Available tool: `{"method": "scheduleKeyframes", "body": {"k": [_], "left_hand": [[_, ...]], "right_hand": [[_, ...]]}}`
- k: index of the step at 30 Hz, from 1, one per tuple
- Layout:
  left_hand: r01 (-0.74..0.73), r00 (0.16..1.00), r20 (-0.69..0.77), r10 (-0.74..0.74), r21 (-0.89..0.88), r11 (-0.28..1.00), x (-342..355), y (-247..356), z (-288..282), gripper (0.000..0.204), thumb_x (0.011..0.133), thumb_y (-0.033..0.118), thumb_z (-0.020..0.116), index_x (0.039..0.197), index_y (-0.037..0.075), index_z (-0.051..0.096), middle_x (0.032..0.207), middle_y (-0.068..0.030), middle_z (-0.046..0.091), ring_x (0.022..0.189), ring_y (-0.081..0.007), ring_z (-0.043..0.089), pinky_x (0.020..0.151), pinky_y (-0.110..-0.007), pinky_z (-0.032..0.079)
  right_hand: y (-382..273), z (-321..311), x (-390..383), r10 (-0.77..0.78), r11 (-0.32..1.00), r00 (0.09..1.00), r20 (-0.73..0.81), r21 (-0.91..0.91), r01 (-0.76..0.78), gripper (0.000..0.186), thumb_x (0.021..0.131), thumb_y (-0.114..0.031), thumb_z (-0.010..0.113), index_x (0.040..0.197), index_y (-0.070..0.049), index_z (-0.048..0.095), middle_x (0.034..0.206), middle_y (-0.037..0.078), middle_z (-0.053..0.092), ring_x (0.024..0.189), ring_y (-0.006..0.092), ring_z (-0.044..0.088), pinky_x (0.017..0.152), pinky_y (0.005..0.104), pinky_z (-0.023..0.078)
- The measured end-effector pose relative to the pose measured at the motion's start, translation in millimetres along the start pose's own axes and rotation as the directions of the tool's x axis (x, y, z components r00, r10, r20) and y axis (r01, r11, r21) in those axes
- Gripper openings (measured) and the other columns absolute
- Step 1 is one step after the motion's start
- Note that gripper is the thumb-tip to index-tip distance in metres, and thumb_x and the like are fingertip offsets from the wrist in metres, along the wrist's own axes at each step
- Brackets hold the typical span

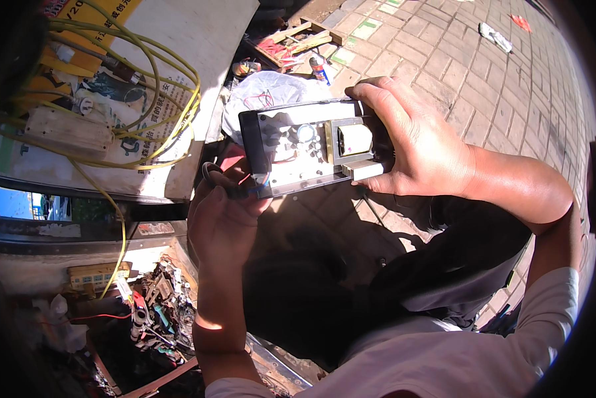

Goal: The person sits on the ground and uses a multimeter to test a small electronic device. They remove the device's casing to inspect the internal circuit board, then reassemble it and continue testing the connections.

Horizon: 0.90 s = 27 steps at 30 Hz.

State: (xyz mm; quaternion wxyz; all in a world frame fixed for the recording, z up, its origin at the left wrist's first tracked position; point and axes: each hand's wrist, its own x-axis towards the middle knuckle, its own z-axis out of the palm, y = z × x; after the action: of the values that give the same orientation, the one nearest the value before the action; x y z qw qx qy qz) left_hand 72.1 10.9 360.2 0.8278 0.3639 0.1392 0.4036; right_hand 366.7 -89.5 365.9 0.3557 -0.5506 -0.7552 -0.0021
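Note:
An opened electronic unit (291,152) in a black case is held tilted in front of me, showing a sunlit circuit board with a boxy transformer (351,140) and a metal block at its right end. My right hand (420,142) grips its right end, fingers over the top edge and thumb below. My left hand (222,225) is closed on its lower left corner, where a dark cable loop and thin red and blue wires show; some of those fingers are hidden behind the unit.
A white board (218,30) at left carries coiled yellow cable (122,205) and a wooden block. Below lie a power strip (91,278) and jumbled tools and scrap (162,312). Beyond are a plastic bag (261,86), a spray can, a wooden crate and brick paving (430,60).

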Motion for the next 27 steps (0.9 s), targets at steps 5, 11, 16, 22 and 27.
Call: {"method": "scheduleKeyframes", "body": {"k": [5, 11, 16, 22, 27], "left_hand": [[-0.018, 0.996, 0.086, 0.017, 0.013, 1.000, 1.0, -1.2, -0.1, 0.028, 0.099, 0.016, 0.045, 0.123, 0.004, 0.055, 0.126, -0.0155, 0.061, 0.113, -0.0273, 0.061, 0.095, -0.045, 0.050], [-0.018, 0.998, 0.064, 0.019, -0.018, 1.000, 1.1, -2.5, -0.7, 0.028, 0.100, 0.016, 0.044, 0.122, 0.004, 0.057, 0.123, -0.0110, 0.063, 0.112, -0.0259, 0.061, 0.096, -0.046, 0.048], [-0.088, 0.996, 0.064, 0.061, 0.683, 0.725, 8.6, -6.4, 12.4, 0.041, 0.101, 0.024, 0.045, 0.138, 0.006, 0.045, 0.139, -0.0108, 0.051, 0.129, -0.0248, 0.048, 0.107, -0.047, 0.039], [-0.036, 0.986, -0.143, 0.085, 0.313, 0.949, 23.9, -22.5, 28.2, 0.076, 0.067, -0.003, 0.061, 0.140, -0.002, 0.041, 0.129, -0.0124, 0.058, 0.118, -0.0244, 0.056, 0.100, -0.036, 0.046], [-0.235, 0.961, 0.017, 0.276, 0.577, 0.782, 21.5, -29.2, 20.2, 0.090, 0.053, -0.004, 0.058, 0.141, -0.001, 0.036, 0.131, -0.0132, 0.055, 0.117, -0.0217, 0.054, 0.100, -0.035, 0.044]], "right_hand": [[-2.8, -3.0, 1.7, -0.045, 0.997, 0.998, -0.041, -0.063, 0.043, 0.093, 0.057, -0.020, 0.087, 0.133, 0.002, 0.039, 0.121, 0.021, 0.048, 0.108, 0.0385, 0.052, 0.091, 0.0439, 0.048], [-4.7, -4.4, 0.2, -0.006, 0.999, 1.000, 0.008, -0.046, 0.007, 0.090, 0.060, -0.026, 0.086, 0.133, 0.002, 0.040, 0.120, 0.020, 0.049, 0.106, 0.0379, 0.054, 0.090, 0.0433, 0.048], [-8.3, 0.5, 0.8, 0.103, 0.985, 0.992, 0.072, 0.129, -0.111, 0.085, 0.065, -0.037, 0.085, 0.128, 0.005, 0.045, 0.111, 0.022, 0.056, 0.102, 0.0385, 0.058, 0.090, 0.0429, 0.048], [-16.7, 2.2, 0.6, 0.182, 0.776, 0.902, 0.391, 0.507, -0.376, 0.089, 0.069, -0.046, 0.085, 0.126, 0.011, 0.046, 0.113, 0.026, 0.059, 0.107, 0.0367, 0.060, 0.092, 0.0399, 0.050], [-16.0, 6.8, 0.3, 0.147, 0.594, 0.880, 0.451, 0.671, -0.443, 0.096, 0.075, -0.049, 0.081, 0.134, 0.013, 0.039, 0.119, 0.029, 0.058, 0.113, 0.0333, 0.060, 0.099, 0.0375, 0.048]]}}
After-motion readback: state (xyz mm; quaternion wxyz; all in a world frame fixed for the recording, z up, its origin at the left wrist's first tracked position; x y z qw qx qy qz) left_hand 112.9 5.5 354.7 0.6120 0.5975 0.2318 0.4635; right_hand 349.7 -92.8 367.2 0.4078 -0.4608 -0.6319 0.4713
